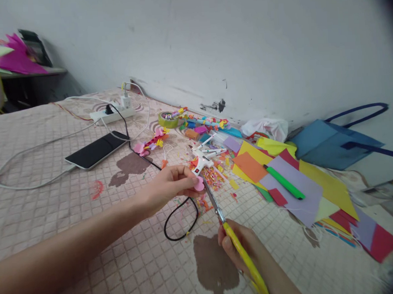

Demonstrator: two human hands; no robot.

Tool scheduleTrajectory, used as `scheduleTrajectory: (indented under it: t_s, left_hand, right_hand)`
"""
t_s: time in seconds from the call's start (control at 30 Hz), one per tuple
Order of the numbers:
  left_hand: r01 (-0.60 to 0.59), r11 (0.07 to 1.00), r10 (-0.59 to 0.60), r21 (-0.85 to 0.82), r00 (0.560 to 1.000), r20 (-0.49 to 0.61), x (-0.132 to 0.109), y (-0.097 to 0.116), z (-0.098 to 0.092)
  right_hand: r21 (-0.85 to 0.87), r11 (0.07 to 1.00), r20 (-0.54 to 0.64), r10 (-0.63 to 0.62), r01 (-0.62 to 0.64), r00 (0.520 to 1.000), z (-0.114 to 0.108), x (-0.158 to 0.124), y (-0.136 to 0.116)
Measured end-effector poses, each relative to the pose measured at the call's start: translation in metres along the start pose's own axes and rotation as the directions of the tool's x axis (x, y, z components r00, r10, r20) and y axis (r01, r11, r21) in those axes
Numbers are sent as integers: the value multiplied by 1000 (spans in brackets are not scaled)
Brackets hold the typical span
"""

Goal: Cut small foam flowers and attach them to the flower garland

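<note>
Between the thumb and fingers of my left hand (pixel 172 186) is a small pink paper piece (pixel 199 183) with a rounded edge. My right hand (pixel 242 244) grips a pair of scissors (pixel 240 246) with yellow handles. Their metal blades point up and left, with the tips close beside the pink piece; whether they touch it I cannot tell. Just beyond my left fingertips lies a white glue gun (pixel 202 162). Many tiny coloured paper scraps (pixel 214 177) are scattered around it. A loop of black cord (pixel 166 231) lies below my left hand.
A phone (pixel 97 151) on a white cable lies left, near a power strip (pixel 113 114). Decorated sticks (pixel 152 143) and a tape roll (pixel 168 119) lie farther back. At right are coloured paper sheets (pixel 292 181), a green marker (pixel 285 183) and a blue bag (pixel 332 143) against the wall.
</note>
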State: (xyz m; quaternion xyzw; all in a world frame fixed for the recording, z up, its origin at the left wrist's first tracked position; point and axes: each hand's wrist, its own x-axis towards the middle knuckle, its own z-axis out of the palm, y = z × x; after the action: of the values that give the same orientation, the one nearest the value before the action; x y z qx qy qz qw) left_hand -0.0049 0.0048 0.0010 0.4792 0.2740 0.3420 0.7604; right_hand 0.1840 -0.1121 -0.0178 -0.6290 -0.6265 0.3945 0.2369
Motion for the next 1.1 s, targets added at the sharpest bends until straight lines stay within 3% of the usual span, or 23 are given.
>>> scheduleTrajectory:
  t_s: [0.77, 1.1]
  left_hand:
    - [18, 998, -20, -62, 1000, -21, 3, -2, -3]
    - [22, 1000, -22, -9, 999, 28, 2, 1, -5]
  right_hand:
    - [37, 998, -25, 61, -60, 998, 5, -2, 1]
    - [233, 971, 29, 56, -61, 998, 3, -1, 19]
